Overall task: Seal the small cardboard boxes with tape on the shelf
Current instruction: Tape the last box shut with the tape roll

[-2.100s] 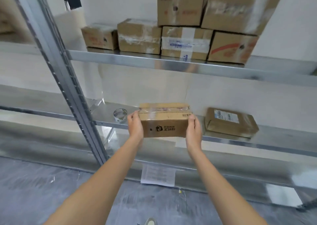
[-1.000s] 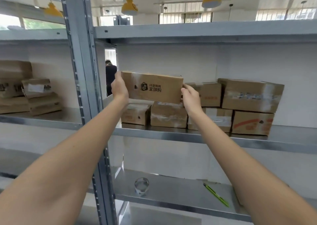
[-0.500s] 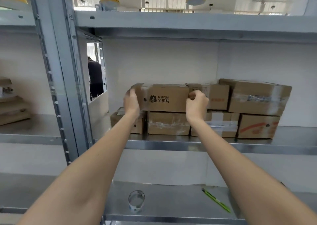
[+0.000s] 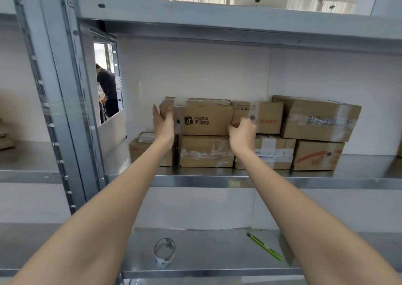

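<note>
**A:** Cardboard box with the black logo (image 4: pixel 206 119) now sits in the middle of the frame, on top of the lower row of boxes (image 4: pixel 206 152) on the upper shelf (image 4: pixel 217 179). About two seconds ago it was down on the lower shelf (image 4: pixel 217 252), held between both hands; since then it has been lifted and set onto the stack.

**B:** So what does that mean for the job?

**A:** Clear tape shows along its top and left end, so I judge this one sealed and put away. Next would likely be another box; none unsealed is in view.

**B:** And the grip?

**A:** The left hand (image 4: pixel 163 126) lies against the box's left end, fingers straight and flat on the cardboard, thumb on the front face. The right hand (image 4: pixel 242 132) is at the lower right corner, fingers curled in; they seem to touch the edge, but I cannot tell if they pinch anything.

**B:** Smaller things?

**A:** The tape roll (image 4: pixel 164 253) stands at lower centre, and a green pen (image 4: pixel 264 246) lies to its right, both untouched.
</note>
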{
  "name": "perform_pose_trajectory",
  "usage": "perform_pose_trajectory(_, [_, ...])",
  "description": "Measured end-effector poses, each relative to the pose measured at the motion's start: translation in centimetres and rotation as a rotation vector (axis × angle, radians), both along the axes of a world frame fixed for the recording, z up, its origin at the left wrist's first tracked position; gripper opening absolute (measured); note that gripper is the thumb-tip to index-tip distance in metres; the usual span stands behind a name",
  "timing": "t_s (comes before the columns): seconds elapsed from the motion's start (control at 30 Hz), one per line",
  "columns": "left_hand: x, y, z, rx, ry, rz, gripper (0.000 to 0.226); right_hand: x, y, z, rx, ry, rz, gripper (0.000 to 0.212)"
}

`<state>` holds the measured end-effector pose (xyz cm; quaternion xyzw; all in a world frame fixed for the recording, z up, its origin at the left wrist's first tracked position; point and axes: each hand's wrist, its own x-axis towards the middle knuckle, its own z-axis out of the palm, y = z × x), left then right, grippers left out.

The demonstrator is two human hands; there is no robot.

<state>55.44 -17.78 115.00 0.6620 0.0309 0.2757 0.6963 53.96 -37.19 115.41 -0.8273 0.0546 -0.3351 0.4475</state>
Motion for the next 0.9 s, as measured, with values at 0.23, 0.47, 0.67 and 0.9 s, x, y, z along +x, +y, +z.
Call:
perform_pose_trajectory(0.23, [-4.4,-2.1,-1.6,0.021,-0.334,0.293,0.041,-2.3,-1.9,-1.3,0.127,-0.276,-0.028,0.012])
perform_pose_trajectory(0.47, [-9.3,-9.9,-9.2,0.673,-0.723,-0.145,0.021,-4.6,-9.0,-9.2,-0.101,-0.516,-0.129,0.025])
perform_pose_trajectory(0.67, [-9.3,-16.0,-15.7,0.908,-0.684,-0.285,0.018,-5.7,-18.9,-16.4,-0.927,-0.277,-0.123,0.019])
perform_pose_trajectory(0.9, [-6.3,-22.6,-22.2,0.598,0.516,-0.447,0.03,-7.6,-36.4,-24.9,-0.962,0.454,-0.161,0.014])
